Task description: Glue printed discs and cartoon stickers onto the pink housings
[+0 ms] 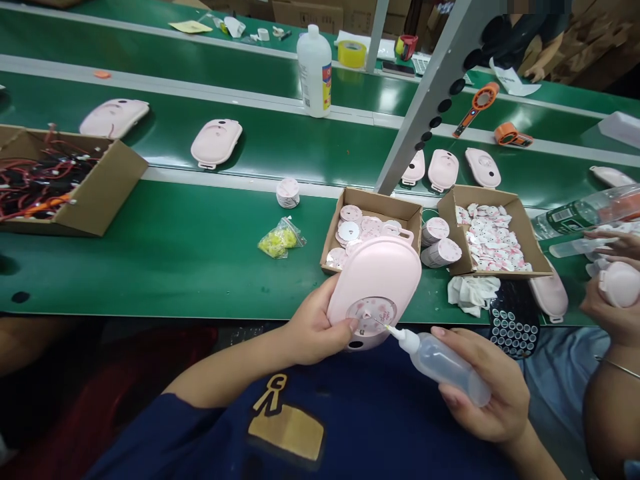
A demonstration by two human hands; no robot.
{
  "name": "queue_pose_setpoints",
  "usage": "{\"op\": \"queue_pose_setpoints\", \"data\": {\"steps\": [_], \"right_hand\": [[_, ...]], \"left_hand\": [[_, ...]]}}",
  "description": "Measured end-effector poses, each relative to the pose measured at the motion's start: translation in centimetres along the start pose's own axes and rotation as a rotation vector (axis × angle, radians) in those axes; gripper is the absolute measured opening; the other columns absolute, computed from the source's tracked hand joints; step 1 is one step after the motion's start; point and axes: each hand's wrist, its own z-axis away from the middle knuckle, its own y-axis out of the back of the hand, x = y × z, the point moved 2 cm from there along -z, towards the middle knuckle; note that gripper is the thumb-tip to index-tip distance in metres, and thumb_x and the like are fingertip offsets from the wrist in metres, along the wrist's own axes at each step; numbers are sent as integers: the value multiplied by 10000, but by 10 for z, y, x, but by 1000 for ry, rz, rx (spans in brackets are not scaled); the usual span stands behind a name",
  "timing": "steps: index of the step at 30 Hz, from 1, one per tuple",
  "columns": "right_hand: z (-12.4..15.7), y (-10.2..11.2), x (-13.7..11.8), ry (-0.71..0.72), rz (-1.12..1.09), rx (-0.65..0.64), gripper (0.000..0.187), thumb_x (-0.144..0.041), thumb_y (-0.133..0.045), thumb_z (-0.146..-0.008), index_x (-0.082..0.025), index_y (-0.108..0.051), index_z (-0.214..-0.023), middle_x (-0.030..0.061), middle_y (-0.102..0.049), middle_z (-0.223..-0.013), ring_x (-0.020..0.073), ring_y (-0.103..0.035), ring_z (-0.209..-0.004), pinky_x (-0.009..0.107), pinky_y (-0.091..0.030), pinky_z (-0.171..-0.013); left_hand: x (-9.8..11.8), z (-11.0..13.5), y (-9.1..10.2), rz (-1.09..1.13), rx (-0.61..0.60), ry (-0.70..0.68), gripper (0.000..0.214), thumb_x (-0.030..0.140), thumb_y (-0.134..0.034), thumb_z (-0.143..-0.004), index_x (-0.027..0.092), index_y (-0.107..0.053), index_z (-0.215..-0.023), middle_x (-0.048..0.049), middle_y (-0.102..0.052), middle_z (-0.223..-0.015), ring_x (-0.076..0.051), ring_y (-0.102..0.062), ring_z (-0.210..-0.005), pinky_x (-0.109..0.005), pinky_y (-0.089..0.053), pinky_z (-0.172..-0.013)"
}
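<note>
One pink case [384,270], at four o'clock from the view's middle, is clamped in the left hand [320,327]; the right hand [493,380] is wrapped around a needle bottle [440,360], at the case's four o'clock. A round label [371,309] already sits on it; whether fixed, I cannot tell. Loose labels [349,231] wait in a carton [383,200] at twelve o'clock; another case [217,145], at ten, seems unlabelled.

A green bench [175,287] carries three cardboard boxes [111,197], stacked discs [288,194] and a small plastic bag [281,239].
</note>
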Motion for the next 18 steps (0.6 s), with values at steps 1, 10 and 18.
{"op": "queue_pose_setpoints", "data": {"steps": [1,10,18], "right_hand": [[2,0,1,-5,-5,1,458,-325,-534,-886,-188,-555,-1322,75,-709,-840,234,-684,-728,315,-538,-581],[-2,4,-4,29,30,-22,432,-256,-536,-870,-167,-555,-1293,73,-695,-811,219,-668,-724,298,-530,-585],[-2,4,-5,13,17,-29,420,-247,-505,-893,-167,-541,-1305,67,-671,-776,212,-651,-702,302,-514,-577]], "left_hand": [[0,0,1,-30,-5,-23,584,214,-699,-737,130,-570,-1300,-147,-706,-1203,-328,-670,-1073,-413,-551,-908],[3,-1,2,-266,-129,-319,689,85,-610,-732,175,-475,-1402,-128,-665,-1265,-295,-656,-1096,-399,-540,-936],[6,-3,0,-266,-157,-372,700,64,-597,-724,187,-470,-1401,-117,-667,-1269,-269,-680,-1044,-357,-559,-894]]}}
